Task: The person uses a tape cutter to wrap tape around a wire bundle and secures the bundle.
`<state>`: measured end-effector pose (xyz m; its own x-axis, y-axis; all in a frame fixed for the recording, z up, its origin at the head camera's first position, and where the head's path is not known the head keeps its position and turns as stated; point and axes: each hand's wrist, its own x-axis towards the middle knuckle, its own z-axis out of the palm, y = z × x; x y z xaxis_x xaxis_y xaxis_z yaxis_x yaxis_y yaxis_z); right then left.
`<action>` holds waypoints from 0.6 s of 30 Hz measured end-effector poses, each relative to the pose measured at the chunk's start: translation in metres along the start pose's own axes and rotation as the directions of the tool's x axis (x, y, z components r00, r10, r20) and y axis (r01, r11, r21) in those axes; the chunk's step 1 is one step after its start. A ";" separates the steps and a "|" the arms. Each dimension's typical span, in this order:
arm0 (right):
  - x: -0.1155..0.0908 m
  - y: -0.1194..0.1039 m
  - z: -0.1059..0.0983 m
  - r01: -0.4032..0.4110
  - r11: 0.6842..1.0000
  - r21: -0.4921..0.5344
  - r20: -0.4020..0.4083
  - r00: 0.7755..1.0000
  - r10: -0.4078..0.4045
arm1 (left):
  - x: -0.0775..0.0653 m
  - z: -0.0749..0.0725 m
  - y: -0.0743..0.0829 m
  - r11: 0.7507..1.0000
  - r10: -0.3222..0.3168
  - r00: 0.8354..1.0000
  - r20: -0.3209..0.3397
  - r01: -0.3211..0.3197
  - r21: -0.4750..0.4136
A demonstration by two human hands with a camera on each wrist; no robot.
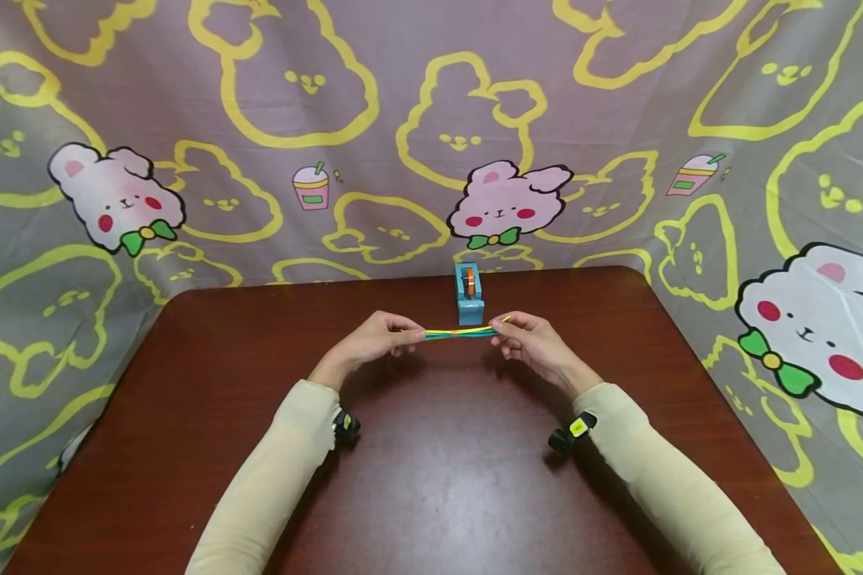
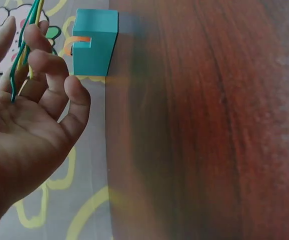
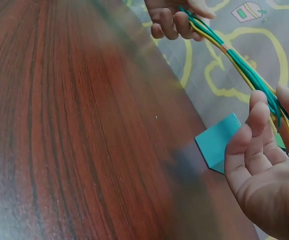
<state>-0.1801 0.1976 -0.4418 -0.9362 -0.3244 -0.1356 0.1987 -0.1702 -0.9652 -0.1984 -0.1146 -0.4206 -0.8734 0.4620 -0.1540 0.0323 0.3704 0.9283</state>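
Note:
A thin bundle of green and yellow wires [image 1: 459, 332] stretches level between the two hands above the table. Around its middle sits a small orange band [image 3: 225, 48]. At one end my left hand [image 1: 370, 339] pinches the bundle between thumb and fingers; loose wire ends hang toward the palm in the left wrist view. My right hand [image 1: 539, 343] pinches the other end, with a yellow wire sticking out past the fingers. Just behind the bundle stands a teal tape dispenser [image 1: 470, 311] holding an orange roll [image 1: 471, 281].
The dark red-brown wooden table [image 1: 431, 479] reaches back to a patterned curtain [image 1: 403, 216], which also hangs along both sides. A black wrist camera [image 1: 347, 426] is on the left forearm and another wrist camera [image 1: 571, 434] on the right.

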 end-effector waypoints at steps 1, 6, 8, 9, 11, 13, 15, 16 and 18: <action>0.000 0.000 0.000 0.003 1.000 0.006 -0.009 1.000 -0.003 | 0.000 -0.001 -0.002 1.000 -0.001 1.000 -0.005 0.001 -0.025; -0.001 0.000 -0.003 -0.013 1.000 0.016 -0.029 1.000 0.013 | -0.001 -0.003 -0.010 0.992 0.005 1.000 -0.022 -0.007 -0.128; 0.000 0.001 -0.004 -0.021 1.000 0.019 -0.031 0.999 0.022 | -0.002 -0.002 -0.013 0.988 0.004 1.000 -0.028 -0.008 -0.152; 0.000 0.002 -0.004 -0.026 0.999 0.022 -0.035 0.999 0.027 | -0.002 -0.002 -0.014 0.987 0.003 0.999 -0.032 -0.008 -0.161; 0.001 0.003 -0.005 -0.035 0.999 0.026 -0.037 0.999 0.035 | -0.002 -0.001 -0.016 0.985 -0.001 0.999 -0.041 -0.006 -0.174; 0.002 0.004 -0.005 -0.044 0.999 0.032 -0.044 0.998 0.045 | -0.002 -0.001 -0.018 0.981 -0.005 0.999 -0.050 -0.005 -0.196; 0.003 0.006 -0.005 -0.057 0.998 0.034 -0.057 0.997 0.059 | -0.002 0.000 -0.019 0.975 -0.015 0.998 -0.061 0.001 -0.223; 0.004 0.006 -0.005 -0.066 0.997 0.035 -0.064 0.996 0.068 | -0.003 0.001 -0.020 0.971 -0.023 0.998 -0.067 0.006 -0.239; 0.004 0.008 -0.004 -0.086 0.996 0.032 -0.083 0.993 0.088 | -0.003 0.001 -0.022 0.963 -0.038 0.996 -0.076 0.017 -0.269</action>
<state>-0.1832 0.1989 -0.4508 -0.9358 -0.2599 -0.2381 0.2875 -0.1718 -0.9423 -0.1959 -0.1227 -0.4407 -0.9083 0.3851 -0.1633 -0.1139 0.1479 0.9824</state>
